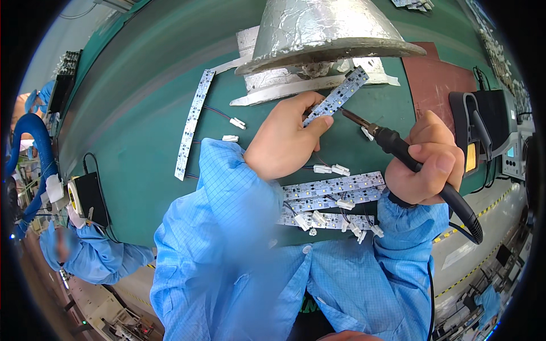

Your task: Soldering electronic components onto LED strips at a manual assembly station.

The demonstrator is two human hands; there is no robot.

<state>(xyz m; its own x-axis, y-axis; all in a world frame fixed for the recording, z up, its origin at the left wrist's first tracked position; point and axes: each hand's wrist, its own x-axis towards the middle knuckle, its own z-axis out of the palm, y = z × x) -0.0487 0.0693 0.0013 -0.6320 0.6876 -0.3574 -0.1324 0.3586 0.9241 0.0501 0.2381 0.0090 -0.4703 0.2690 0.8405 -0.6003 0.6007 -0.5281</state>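
My left hand [288,135] is closed on the lower end of a narrow LED circuit board [339,95], pinched between thumb and fingers. The board tilts up to the right, below the mouth of a silver foil-covered hood. In my right hand [427,160], wrapped round its black handle, is a soldering iron [392,142]. Its tip points left and meets or nearly meets the board's lower edge; I cannot tell whether they touch. White connectors [331,169] on thin wires lie just below my left hand. Several more LED boards [335,186] lie close to my body, with wires and connectors on them.
The silver fume hood [330,28] stands at the far side of the green mat [136,170]. Another LED board [194,125] lies at the left. A soldering iron stand [475,128] and a soldering station [512,159] are at the right. A co-worker in blue [99,253] sits at the left.
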